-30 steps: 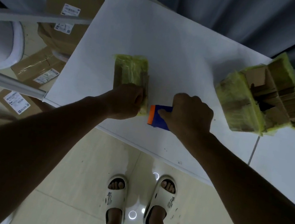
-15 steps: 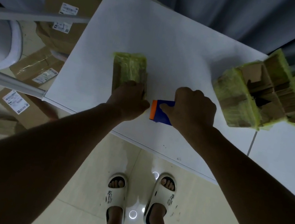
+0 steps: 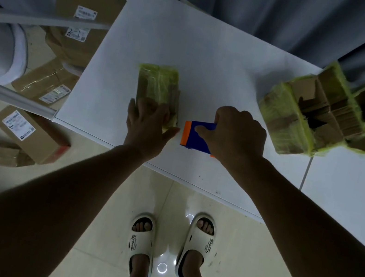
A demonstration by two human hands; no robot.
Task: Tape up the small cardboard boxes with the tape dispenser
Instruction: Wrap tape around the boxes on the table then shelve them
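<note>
So the small cardboard box wrapped in yellowish tape [image 3: 158, 90] sits on the white table [image 3: 206, 52], near its front edge, and the left hand [image 3: 147, 124] lies flat on the box's near end with fingers straight and slightly spread, pressing rather than gripping. The right hand [image 3: 238, 136] has its fingers curled around the blue tape dispenser with the orange edge [image 3: 197, 137], which is just beside the box's near right corner. I can't tell whether any tape runs between the two.

Tips for this step, imo: keep that left palm down hard so the box doesn't skid toward the table edge. Bring the orange edge flat against the cardboard before pulling, otherwise the tape wrinkles. Pull in one steady line.

Off to the right there's a big bundle of taped cardboard boxes [image 3: 302, 115], well apart, so plenty of elbow room.
</note>
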